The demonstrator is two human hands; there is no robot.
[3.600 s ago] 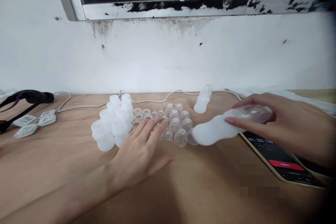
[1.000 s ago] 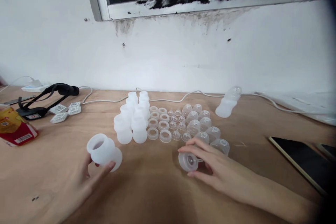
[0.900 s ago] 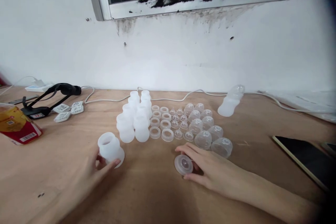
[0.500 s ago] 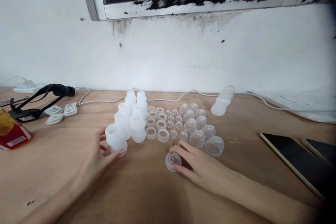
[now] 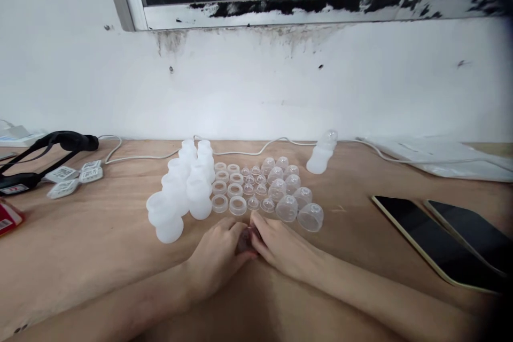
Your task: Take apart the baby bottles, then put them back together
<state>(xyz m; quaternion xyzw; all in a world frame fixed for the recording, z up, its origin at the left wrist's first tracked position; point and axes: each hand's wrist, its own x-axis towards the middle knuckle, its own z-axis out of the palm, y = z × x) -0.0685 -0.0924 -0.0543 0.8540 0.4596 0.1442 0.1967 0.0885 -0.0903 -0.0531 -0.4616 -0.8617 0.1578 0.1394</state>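
Observation:
My left hand point(image 5: 216, 248) and my right hand point(image 5: 280, 240) meet low over the table. Both have their fingers closed around a baby bottle's screw ring with a clear nipple point(image 5: 245, 241), which they mostly hide. Just beyond my fingertips lie rows of translucent screw rings point(image 5: 238, 206), clear nipples point(image 5: 267, 204) and dome-shaped clear caps point(image 5: 310, 218). To the left of my left hand stand two rows of frosted white bottle bodies point(image 5: 169, 227), their mouths uncovered.
A capped bottle point(image 5: 320, 155) stands at the back right, near a white cable point(image 5: 276, 142). Two dark flat devices point(image 5: 428, 240) lie on the right. Black headgear point(image 5: 48, 155), white labelled packets point(image 5: 64, 188) and a red packet point(image 5: 8, 216) are on the left.
My left hand has let go of the nearest bottle body and moved right to join my right hand at the ring. The view has turned slightly right.

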